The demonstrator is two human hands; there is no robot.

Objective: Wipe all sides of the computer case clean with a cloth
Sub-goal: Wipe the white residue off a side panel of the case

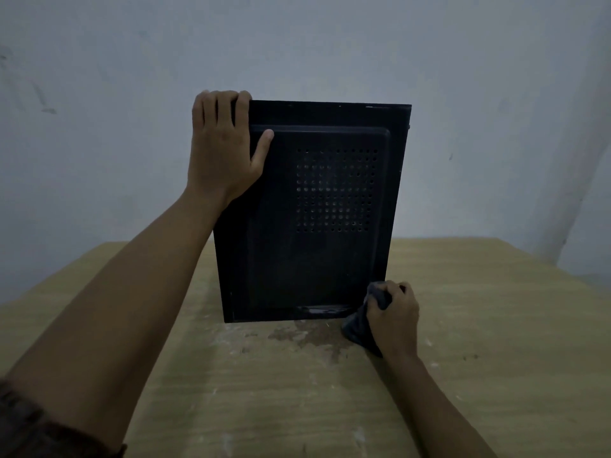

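On table (463, 325), case (314, 259) stands upright; left hand (224, 147) grips top corner, right hand (393, 319) clutches cloth (358, 328) at panel's lower corner. Probably mid-task; other sides unseen.

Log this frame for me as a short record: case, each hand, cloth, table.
computer case: black, upright on the table, panel with vent holes facing the camera
left hand: grip on its top left corner, fingers over the top edge, thumb on the panel
right hand: holds the bunched cloth
cloth: dark, at the case's lower right corner
table: wooden, stain in front of the case
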